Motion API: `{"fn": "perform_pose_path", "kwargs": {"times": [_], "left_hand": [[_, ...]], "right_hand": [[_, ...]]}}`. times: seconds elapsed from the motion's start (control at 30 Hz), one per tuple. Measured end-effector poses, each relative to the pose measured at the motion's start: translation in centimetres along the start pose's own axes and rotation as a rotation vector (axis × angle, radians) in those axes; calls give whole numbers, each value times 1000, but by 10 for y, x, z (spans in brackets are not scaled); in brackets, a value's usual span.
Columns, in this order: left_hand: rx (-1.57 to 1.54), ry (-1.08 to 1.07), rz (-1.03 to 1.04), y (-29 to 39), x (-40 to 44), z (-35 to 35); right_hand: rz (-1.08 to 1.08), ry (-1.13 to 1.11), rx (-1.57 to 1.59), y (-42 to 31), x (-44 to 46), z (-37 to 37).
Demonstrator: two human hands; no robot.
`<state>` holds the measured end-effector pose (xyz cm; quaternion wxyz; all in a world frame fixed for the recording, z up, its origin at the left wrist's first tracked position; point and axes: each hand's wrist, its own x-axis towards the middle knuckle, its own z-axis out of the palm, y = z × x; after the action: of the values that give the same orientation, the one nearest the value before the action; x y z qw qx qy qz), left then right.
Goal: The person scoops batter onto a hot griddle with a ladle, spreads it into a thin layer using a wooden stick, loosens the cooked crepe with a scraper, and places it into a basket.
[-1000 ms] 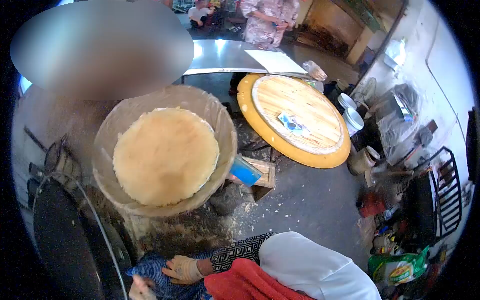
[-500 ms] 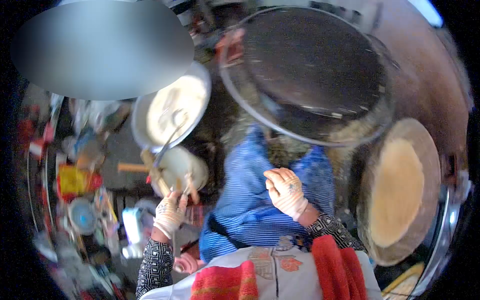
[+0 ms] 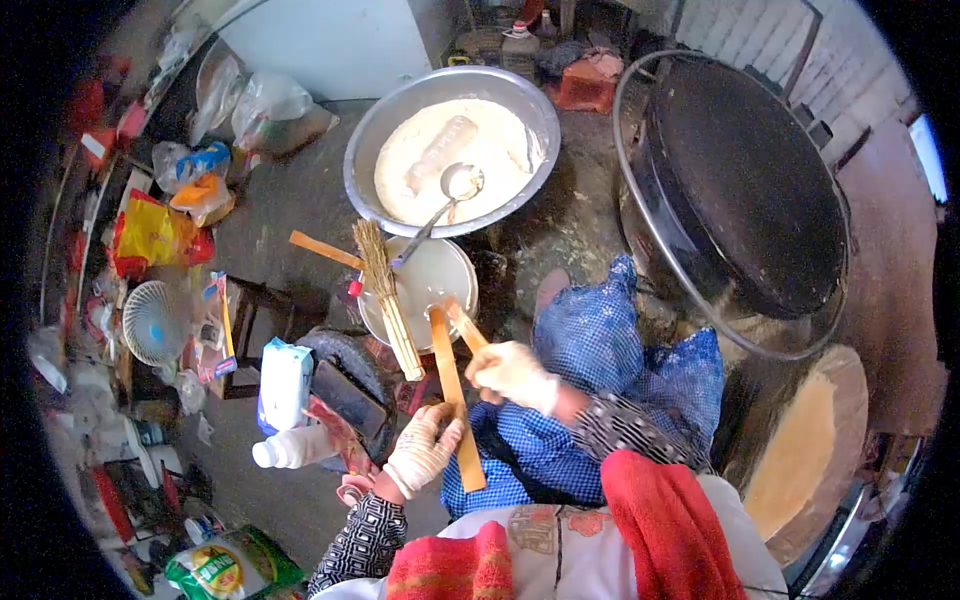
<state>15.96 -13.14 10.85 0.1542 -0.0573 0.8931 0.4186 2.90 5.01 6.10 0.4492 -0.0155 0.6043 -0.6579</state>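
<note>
My right hand, in a thin pale glove, is closed around a short flat wooden scraper, its far end over the white bucket. My gloved left hand has curled fingers against a long flat wooden strip, which slants from the bucket toward my lap. A straw whisk and another wooden strip rest at the bucket's left rim. Behind the bucket, a large metal basin holds creamy batter with a ladle in it.
A round black griddle within a metal ring stands at right, and a round tray with a tan sheet below it. At left are wet wipes, a white bottle, a white basket and plastic bags.
My view has shifted left, bringing the basin nearer the middle. My right hand has moved from my lap to the bucket and now holds the scraper. My left hand has moved to the long strip.
</note>
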Motion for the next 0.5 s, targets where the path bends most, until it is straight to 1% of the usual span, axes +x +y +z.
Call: {"fn": "perform_pose_path", "kwargs": {"times": [0.03, 0.1, 0.13, 0.17, 0.2, 0.23, 0.27, 0.3, 0.33, 0.37, 0.43, 0.5], "left_hand": [[14, 30, 46, -6, 4, 2], [40, 100, 133, -23, 13, 4], [114, 238, 218, -21, 27, 0], [132, 376, 286, -39, 49, -1], [132, 437, 134, -51, 72, -5], [329, 524, 41, -71, 103, -7], [465, 672, -35, -75, 129, -12], [378, 618, -299, -81, 152, -14], [228, 514, -448, -87, 173, -18], [78, 401, -590, -93, 185, -20], [159, 435, -529, -97, 185, -15], [-4, 429, -293, -109, 161, -16]], "right_hand": [[-29, 37, -9, -23, -23, -7], [-202, 115, 54, -55, -66, -34], [-231, 146, 119, -61, -80, -44], [-263, 176, 191, -62, -87, -49], [-228, 139, 209, -54, -85, -55], [-197, 151, 220, -45, -76, -48], [-173, 160, 229, -39, -63, -34], [-152, 167, 235, -31, -47, -25], [-2, 87, 289, -19, -26, -27], [103, 98, 342, -8, -10, -24], [319, -108, 401, 3, 25, -38], [403, -180, 305, -6, 41, -47]]}}
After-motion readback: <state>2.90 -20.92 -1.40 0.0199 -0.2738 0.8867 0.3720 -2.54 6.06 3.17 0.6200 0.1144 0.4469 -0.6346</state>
